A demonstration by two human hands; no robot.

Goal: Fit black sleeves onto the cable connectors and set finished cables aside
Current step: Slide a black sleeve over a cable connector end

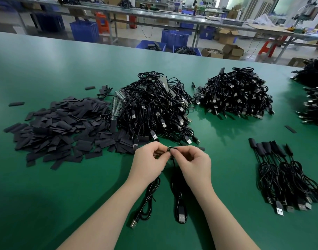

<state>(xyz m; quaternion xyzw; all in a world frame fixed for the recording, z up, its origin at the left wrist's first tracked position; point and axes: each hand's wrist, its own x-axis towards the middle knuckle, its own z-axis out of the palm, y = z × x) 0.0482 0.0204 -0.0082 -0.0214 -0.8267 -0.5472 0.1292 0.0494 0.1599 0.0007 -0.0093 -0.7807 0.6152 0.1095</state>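
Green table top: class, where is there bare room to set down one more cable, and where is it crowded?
Bare: the green table top near the person, left of the left hand, and between the right hand and the neat row of sleeved black cables. Crowded: the heap of flat black sleeves and tangled black cable pile.

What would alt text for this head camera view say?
Two hands, left hand and right hand, pinch a small connector together above a green table. A heap of black sleeves lies left, cable piles behind, sleeved cables right.
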